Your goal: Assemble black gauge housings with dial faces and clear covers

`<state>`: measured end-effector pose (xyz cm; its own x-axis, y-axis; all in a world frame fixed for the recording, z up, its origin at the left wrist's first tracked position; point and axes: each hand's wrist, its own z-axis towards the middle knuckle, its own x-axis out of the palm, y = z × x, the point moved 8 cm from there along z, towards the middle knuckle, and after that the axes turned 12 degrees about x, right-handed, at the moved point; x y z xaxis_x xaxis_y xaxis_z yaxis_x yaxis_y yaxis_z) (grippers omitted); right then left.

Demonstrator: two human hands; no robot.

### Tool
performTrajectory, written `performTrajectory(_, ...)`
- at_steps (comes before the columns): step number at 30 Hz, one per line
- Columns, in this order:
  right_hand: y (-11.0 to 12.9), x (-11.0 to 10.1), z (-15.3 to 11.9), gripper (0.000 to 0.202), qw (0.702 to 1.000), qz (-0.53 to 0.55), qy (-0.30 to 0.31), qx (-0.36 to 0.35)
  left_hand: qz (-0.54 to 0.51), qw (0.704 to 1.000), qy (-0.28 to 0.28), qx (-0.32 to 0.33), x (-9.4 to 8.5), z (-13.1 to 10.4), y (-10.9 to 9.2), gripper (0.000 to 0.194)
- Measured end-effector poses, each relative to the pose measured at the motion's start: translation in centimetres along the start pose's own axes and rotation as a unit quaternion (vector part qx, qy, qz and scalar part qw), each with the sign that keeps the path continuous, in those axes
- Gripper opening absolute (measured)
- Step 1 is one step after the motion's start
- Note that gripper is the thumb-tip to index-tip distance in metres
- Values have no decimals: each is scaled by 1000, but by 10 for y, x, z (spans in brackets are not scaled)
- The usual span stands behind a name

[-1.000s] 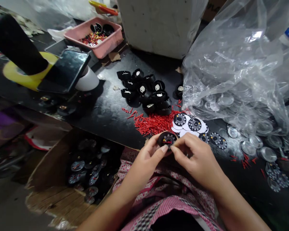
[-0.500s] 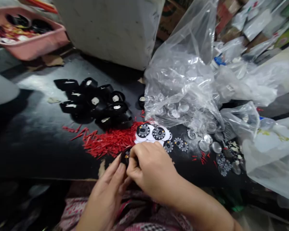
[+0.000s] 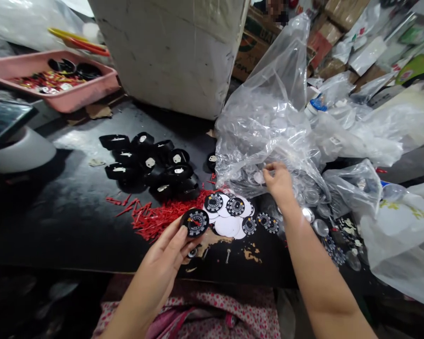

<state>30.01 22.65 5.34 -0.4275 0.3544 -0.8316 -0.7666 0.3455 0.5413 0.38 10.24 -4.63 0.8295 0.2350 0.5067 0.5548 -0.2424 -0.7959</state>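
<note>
Black gauge (image 3: pixel 195 222) in the left hand (image 3: pixel 164 256), held up over the tabletop (image 3: pixel 56 235) a little in from its near edge, its dial and red needle (image 3: pixel 197 223) turned toward the camera. The left grip is closed on it, thumb at the lower rim. The right hand (image 3: pixel 280 182) is at the clear plastic bag (image 3: pixel 265 108), farther from the near edge and more to the right, its fingers bent together beside clear discs (image 3: pixel 235 174) (whether they pinch one, I cannot tell).

Just beyond the gauge, loose red pointers (image 3: pixel 162 219) lie heaped, a few trailing off toward the tabletop's left edge. Overlapping white discs (image 3: pixel 227 226) lie against the heap's right end, with printed black dials (image 3: pixel 236 206) on and beside them. Deeper in from the near edge sits a cluster of black housings (image 3: pixel 155 165) with pale patches, and a lone housing (image 3: pixel 212 162) stands apart, just beside the bag. Between the white discs and the near edge lies a small metal piece (image 3: pixel 228 255).

Toward the far left corner, a pink tray (image 3: pixel 70 102) holds mixed red and yellow bits and black parts; a big pale box (image 3: pixel 173 56) stands toward the far edge. Past the right forearm lie loose clear lenses (image 3: pixel 320 228).
</note>
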Motion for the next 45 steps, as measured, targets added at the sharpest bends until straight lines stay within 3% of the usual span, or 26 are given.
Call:
performTrajectory(3, 9, 1, -46, 20, 997, 61, 39, -5, -21, 999, 32, -17, 9, -8, -1, 39)
performTrajectory(4, 17, 6, -66, 22, 992, 92, 81, -14, -31, 998, 46, -25, 13, -11, -1, 37)
performTrajectory(6, 41, 23, -113, 25, 955, 170, 239, -47, -52, 995, 72, -41, 22, -14, 1, 34)
performTrajectory(8, 66, 27, -151, 26, 929, 184, 305, -103, -62, 993, 90, -46, 27, -16, 3, 32)
performTrajectory(11, 86, 24, -176, 31, 936, 145, 274, -168, -34, 994, 104, -20, 28, -18, 3, 32)
performTrajectory(15, 91, 25, -175, 21, 947, 118, 244, -174, 68, 988, 135, 26, 27, -25, -2, 37)
performTrajectory(19, 96, 23, -175, 40, 964, 59, 172, -193, 137, 975, 166, 61, 31, -34, -10, 41)
performTrajectory(28, 109, 30, -193, 39, 959, 108, 126, -231, 213, 952, 181, 124, 25, -44, -38, 36)
performTrajectory(31, 113, 40, -204, 38, 951, 108, 174, -231, 261, 942, 166, 131, 5, -49, -48, 37)
performTrajectory(33, 110, 50, -213, 30, 935, 122, 249, -222, 291, 938, 143, 124, -25, -55, -51, 37)
performTrajectory(35, 102, 57, -219, 21, 920, 150, 297, -207, 316, 936, 100, 117, -69, -63, -53, 36)
performTrajectory(37, 88, 61, -220, 22, 919, 170, 300, -190, 364, 922, 26, 132, -123, -69, -60, 35)
performTrajectory(38, 80, 64, -220, 23, 923, 174, 291, -183, 408, 903, -1, 137, -148, -71, -63, 36)
performTrajectory(40, 67, 67, -221, 25, 930, 182, 259, -186, 521, 829, -65, 195, -185, -73, -83, 39)
performTrajectory(42, 58, 68, -224, 25, 935, 193, 213, -206, 571, 780, -88, 239, -197, -65, -99, 43)
performTrajectory(45, 55, 69, -229, 24, 932, 196, 178, -247, 582, 753, -81, 296, -174, -36, -119, 44)
